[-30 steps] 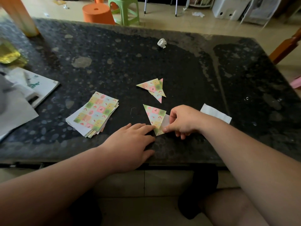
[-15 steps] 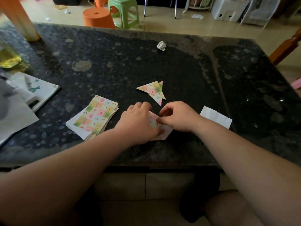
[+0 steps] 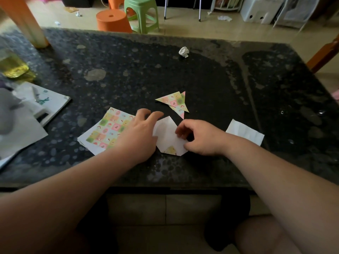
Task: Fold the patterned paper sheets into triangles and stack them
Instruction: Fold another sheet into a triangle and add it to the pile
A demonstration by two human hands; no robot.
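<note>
Pinching the right edge of the white-backed patterned paper sheet (image 3: 167,136), the right hand (image 3: 200,138) curls its fingers. The left hand (image 3: 139,136) rests, fingers loosely spread, at the left edge. The sheet lies on the dark speckled table (image 3: 201,79), near the folded patterned triangles (image 3: 174,102).

Speckled dark stone table (image 3: 128,74), worn glossy; matt printed paper sheets (image 3: 108,131); smooth plastic stools (image 3: 113,21).

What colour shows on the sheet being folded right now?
The sheet shows mostly plain white; head view.
</note>
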